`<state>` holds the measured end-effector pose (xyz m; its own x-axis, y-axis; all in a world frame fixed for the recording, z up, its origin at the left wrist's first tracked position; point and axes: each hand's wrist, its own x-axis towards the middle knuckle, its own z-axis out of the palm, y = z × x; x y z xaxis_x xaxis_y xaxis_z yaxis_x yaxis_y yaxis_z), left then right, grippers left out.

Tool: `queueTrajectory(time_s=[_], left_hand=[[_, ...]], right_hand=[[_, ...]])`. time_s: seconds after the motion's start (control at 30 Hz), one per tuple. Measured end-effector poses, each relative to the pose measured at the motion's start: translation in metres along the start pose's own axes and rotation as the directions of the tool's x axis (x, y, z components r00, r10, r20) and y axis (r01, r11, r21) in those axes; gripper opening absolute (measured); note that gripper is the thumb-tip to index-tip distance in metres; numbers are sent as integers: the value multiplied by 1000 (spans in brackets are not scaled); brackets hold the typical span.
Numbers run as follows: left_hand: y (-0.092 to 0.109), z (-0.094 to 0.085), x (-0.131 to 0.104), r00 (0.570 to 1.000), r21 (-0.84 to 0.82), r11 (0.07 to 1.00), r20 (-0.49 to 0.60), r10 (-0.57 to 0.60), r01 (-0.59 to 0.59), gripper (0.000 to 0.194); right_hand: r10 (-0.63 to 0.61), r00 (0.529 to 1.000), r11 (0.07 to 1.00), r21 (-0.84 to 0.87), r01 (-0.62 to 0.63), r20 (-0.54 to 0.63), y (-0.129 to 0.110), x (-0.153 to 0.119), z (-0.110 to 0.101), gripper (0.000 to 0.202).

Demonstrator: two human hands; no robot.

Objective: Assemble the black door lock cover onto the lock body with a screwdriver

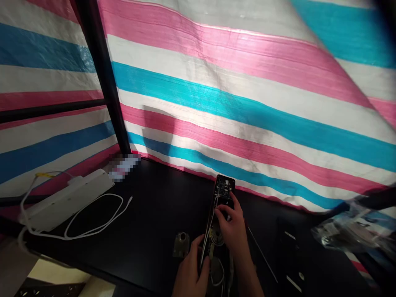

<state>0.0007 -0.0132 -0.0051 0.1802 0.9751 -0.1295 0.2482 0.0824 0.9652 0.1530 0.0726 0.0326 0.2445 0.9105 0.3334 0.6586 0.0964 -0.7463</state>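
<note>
A long, narrow electronic device (pixel 211 231) with its cover off lies lengthwise on the black table, its far end holding a circuit board (pixel 224 185). Thin pale wires run along its left side, and more wires coil near its middle. My left hand (pixel 193 268) grips the near left edge between thumb and fingers. Over the upper half, my right hand (pixel 233 225) pinches at a thin white wire (pixel 215 203), with another finger stretched toward the board's right edge. Left of the device sits a small translucent part (pixel 181 244) with a round hole.
A thin metal rod (pixel 262 253) lies right of the device, near dark flat parts (pixel 292 260). Clear plastic bags (pixel 349 227) sit at the far right. A white power strip (pixel 68 202) and white cable (pixel 105 222) occupy the left. Striped sheeting (pixel 235 103) stands behind the table.
</note>
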Motion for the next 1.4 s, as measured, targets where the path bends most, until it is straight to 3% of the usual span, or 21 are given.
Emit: queueTrajectory(time_s=[0.1,0.17,0.27,0.37,0.47,0.6,0.87,1.0,1.2,1.4], left_hand=[[-1,1,0,999,-2,1000,-23,22,-22,48],[-3,1,0,999,18,1000,-37,-1,2,47],[-5,0,0,999,43,999,-47,-25,27,49],[-7,-1,1,999,24,999,-30,-29,30,53],[-9,0,3,999,10,999,-33,-38,39,56],[-15,4,7,998,-1,999,-46,-43,43,61],[-16,7,10,996,-11,998,-66,-55,55,69],[-8,3,7,993,16,994,-59,-104,105,62],[-7,3,6,996,-5,999,-74,-52,52,59],[-12,5,9,993,-46,994,-71,-99,96,65]], right_hand=[[-64,997,991,122,57,53,-13,4,-14,25],[-118,991,987,119,110,63,-9,7,-21,29],[-83,996,993,-84,81,-15,11,12,-26,35],[-10,999,966,-259,22,47,21,15,-23,45],[-2,993,933,-358,44,115,10,19,-20,43],[2,991,853,-517,68,133,-8,31,-17,24],[-286,956,683,-686,250,64,-8,42,-19,24],[-288,954,674,-690,263,83,-11,39,-23,25],[-309,939,749,-569,339,153,-1,40,-20,30],[-368,897,702,-559,442,247,-4,47,-25,34]])
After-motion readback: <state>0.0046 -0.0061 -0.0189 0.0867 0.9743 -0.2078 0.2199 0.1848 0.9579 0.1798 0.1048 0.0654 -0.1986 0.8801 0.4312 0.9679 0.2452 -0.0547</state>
